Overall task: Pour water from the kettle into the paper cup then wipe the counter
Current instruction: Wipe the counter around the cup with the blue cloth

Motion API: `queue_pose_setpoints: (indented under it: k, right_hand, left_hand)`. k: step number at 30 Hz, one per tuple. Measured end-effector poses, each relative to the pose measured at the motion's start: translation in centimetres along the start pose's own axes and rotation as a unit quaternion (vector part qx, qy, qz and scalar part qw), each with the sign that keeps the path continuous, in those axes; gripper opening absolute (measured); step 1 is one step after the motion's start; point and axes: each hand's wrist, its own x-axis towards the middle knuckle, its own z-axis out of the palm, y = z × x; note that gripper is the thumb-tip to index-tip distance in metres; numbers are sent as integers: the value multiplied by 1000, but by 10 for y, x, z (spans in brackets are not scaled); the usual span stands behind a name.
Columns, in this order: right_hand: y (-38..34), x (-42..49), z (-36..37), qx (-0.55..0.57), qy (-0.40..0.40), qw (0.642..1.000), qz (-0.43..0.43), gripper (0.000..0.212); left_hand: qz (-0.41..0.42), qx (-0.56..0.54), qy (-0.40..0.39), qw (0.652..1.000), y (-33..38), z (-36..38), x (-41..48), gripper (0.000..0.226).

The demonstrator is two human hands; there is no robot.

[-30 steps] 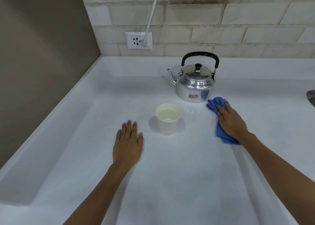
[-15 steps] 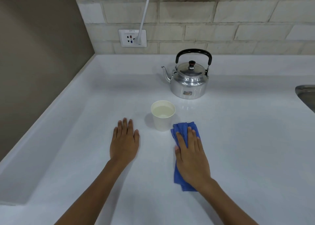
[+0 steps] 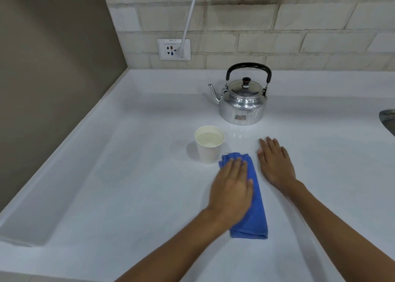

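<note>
A shiny metal kettle with a black handle stands upright at the back of the white counter, spout pointing left. In front of it a white paper cup holds water. A folded blue cloth lies just right of the cup, its far end close to the cup's base. My left hand presses flat on the cloth's left part, fingers toward the cup. My right hand rests flat on the bare counter beside the cloth, fingers apart, holding nothing.
A wall socket with a white cord plugged in sits on the tiled back wall. A brown wall borders the counter's raised left edge. A metal sink rim shows at the far right.
The cloth came from beside the kettle to a spot right of the cup. My right hand has come off it onto the counter, and my left hand now presses it.
</note>
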Motion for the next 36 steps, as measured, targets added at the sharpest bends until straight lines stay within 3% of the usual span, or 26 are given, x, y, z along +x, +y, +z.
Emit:
queue_pose_setpoints:
  k: [3,4,14,23,30,36]
  right_hand:
    - [3,0,5,-37,-2,999,-3,50]
    - [3,1,6,-44,-4,999,-4,50]
    - [4,1,6,-62,4,998,-13,50]
    - [6,1,11,-68,20,997,-15,49]
    - [3,1,12,-75,21,997,-10,50]
    - [5,0,12,-73,14,997,-10,50]
  left_hand:
    - [-46,-13,-134,990,16,28,7,60]
    - [-52,6,-143,988,17,34,7,61]
    - [-18,52,-122,991,-21,18,-30,56]
    - [-74,81,-114,987,-105,-28,-81,53]
    - [-167,27,-45,985,-134,-14,-22,51]
    - [-87,-40,-50,994,-127,-4,-28,49]
